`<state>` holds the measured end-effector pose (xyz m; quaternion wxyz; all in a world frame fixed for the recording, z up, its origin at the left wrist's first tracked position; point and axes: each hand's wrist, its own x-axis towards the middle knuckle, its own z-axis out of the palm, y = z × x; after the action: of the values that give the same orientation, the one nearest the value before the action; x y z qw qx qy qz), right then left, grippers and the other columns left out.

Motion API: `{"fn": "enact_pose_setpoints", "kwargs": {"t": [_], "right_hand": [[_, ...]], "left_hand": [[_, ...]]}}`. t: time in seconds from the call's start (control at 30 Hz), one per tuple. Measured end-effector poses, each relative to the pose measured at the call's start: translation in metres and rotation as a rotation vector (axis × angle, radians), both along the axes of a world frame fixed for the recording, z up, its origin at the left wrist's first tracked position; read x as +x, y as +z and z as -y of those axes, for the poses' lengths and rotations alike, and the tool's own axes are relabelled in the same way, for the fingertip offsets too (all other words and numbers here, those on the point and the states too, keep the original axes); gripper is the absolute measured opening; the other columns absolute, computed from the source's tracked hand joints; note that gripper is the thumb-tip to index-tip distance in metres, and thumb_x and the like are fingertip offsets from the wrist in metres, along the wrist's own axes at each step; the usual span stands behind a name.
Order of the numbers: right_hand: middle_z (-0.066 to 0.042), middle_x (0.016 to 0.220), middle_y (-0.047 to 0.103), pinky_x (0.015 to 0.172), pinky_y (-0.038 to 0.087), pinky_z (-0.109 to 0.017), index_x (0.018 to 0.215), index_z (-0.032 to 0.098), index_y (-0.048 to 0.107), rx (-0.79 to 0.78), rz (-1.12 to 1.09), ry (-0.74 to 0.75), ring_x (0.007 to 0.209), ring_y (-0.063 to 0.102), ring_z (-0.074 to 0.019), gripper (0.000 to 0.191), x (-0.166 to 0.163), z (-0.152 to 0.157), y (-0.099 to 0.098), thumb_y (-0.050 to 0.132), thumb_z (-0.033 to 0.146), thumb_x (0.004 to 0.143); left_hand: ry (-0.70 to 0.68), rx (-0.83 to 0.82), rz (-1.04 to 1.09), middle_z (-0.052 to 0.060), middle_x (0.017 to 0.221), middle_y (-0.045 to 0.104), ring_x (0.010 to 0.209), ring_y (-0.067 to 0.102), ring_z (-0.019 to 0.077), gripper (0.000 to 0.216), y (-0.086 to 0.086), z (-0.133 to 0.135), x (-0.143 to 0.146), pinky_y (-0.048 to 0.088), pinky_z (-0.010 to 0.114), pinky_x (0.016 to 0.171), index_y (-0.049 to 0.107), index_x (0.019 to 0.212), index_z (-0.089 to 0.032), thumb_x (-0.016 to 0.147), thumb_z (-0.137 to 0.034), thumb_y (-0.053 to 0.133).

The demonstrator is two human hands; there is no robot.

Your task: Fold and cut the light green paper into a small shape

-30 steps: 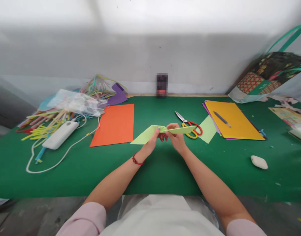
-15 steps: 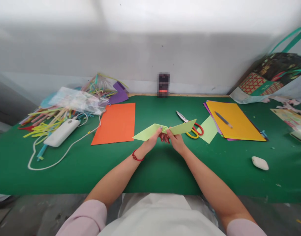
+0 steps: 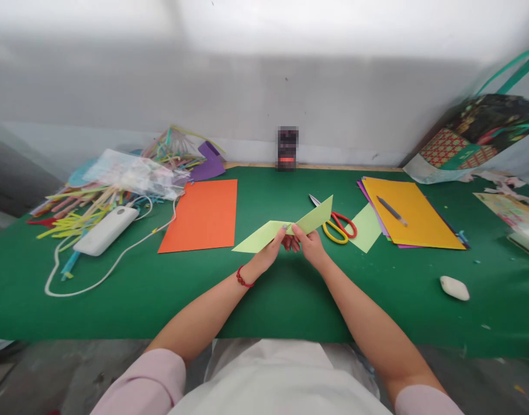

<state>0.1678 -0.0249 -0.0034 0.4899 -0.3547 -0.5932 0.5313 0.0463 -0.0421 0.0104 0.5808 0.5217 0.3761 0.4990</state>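
The light green paper [image 3: 264, 232] is at the centre of the frame, raised above the green table [image 3: 268, 305]. The left hand [image 3: 272, 246] is clamped on its middle, thumb on top; the right hand [image 3: 312, 248] pinches it just beside. Whether the fingertips meet beneath cannot be determined.

Change noted: the right-hand flap [image 3: 315, 215] stands more steeply, its corner pointing to the upper right. In the judgement of this report, the right hand has turned that side while the grip at the centre holds; the shaping appears under way.

Compared with the preceding frame, the flap reaches less far right, exposing more of the handles of the scissors [image 3: 339, 223] but covering part of the blades. The left-hand flap, the flat green sheet [image 3: 367, 229] right of centre and the orange sheet [image 3: 204, 216] left of centre show no material difference.
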Motion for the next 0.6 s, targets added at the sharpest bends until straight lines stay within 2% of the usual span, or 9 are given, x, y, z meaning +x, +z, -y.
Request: {"fn": "enact_pose_setpoints", "kwargs": {"t": [0.13,0.33,0.43,0.6], "right_hand": [[0.001,0.035,0.04,0.047,0.045,-0.029,0.038,0.022,0.038,0.011,0.032,0.03,0.041,0.051,-0.0143,0.059,0.0,0.002,0.002,0.05,0.059,0.082],[0.002,0.035,0.042,0.045,0.041,-0.027,0.04,0.021,0.042,0.066,0.16,-0.094,0.037,0.047,-0.0122,0.056,-0.001,0.005,0.006,0.053,0.058,0.081],[0.002,0.036,0.044,0.045,0.04,-0.028,0.041,0.022,0.043,0.093,0.204,-0.132,0.038,0.046,-0.0124,0.054,0.0,0.005,0.006,0.055,0.059,0.078],[0.002,0.034,0.042,0.046,0.041,-0.028,0.038,0.022,0.04,0.034,0.108,-0.074,0.037,0.044,-0.0115,0.058,-0.002,0.005,0.002,0.052,0.06,0.08]], "left_hand": [[0.041,-0.034,-0.038,0.002,0.048,0.057,0.051,0.052,0.0152,0.049,-0.006,0.0,-0.001,0.042,0.028,0.058,0.057,0.046,-0.02,0.074,-0.061,0.061],[0.078,-0.121,0.082,-0.001,0.042,0.045,0.045,0.048,0.0142,0.059,-0.011,-0.001,-0.002,0.041,0.028,0.051,0.053,0.049,-0.021,0.074,-0.074,0.048],[0.101,-0.171,0.094,-0.003,0.039,0.037,0.039,0.044,0.0122,0.061,-0.013,-0.003,0.001,0.037,0.027,0.047,0.047,0.045,-0.021,0.075,-0.074,0.045],[0.134,-0.05,-0.029,-0.004,0.041,0.033,0.042,0.041,0.0103,0.061,0.0,0.003,-0.001,0.036,0.026,0.051,0.038,0.041,-0.021,0.08,-0.065,0.05]]}}
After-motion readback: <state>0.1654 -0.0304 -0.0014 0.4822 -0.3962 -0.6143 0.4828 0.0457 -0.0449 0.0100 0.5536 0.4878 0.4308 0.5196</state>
